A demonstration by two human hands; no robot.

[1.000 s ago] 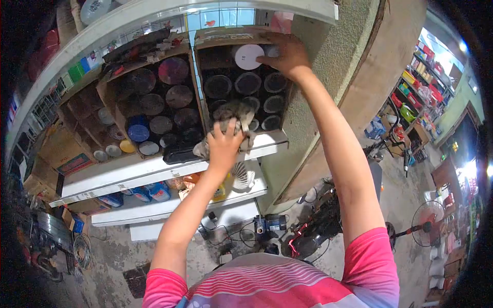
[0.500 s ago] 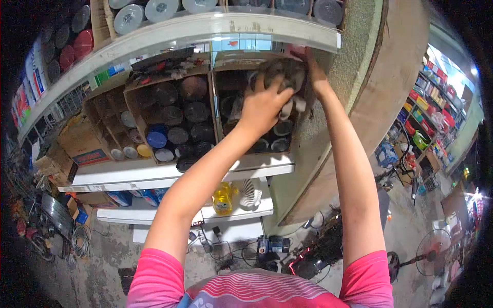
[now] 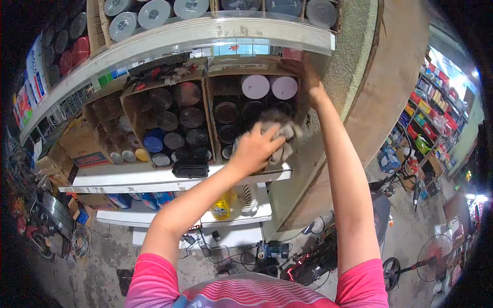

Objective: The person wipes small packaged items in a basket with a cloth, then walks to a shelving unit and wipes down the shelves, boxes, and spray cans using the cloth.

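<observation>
My left hand (image 3: 255,150) is closed on a crumpled grey rag (image 3: 282,150) and presses it against the lower right cans in an open cardboard box (image 3: 209,110). Dust or motion blur darkens the spot just above the rag. Two pale lilac can ends (image 3: 255,87) show at the top of this box; the other round ends around them look dark and dusty. At the box's upper right corner, my right hand (image 3: 308,79) grips the edge, its fingers in shadow and reaching over the top. The rag and left hand hide the lower right cans.
Left of this box stands another box of dusty cans (image 3: 167,120). A black plastic piece (image 3: 190,168) lies on the white shelf edge (image 3: 128,177). More cans (image 3: 154,14) fill the shelf above. A wall (image 3: 328,118) borders the right side; a yellow bottle (image 3: 221,208) sits below.
My left hand has moved down with the rag, from the top row of cans to the lower right ones. The two lilac can ends are now uncovered. My right hand stays by the box's upper right corner.
</observation>
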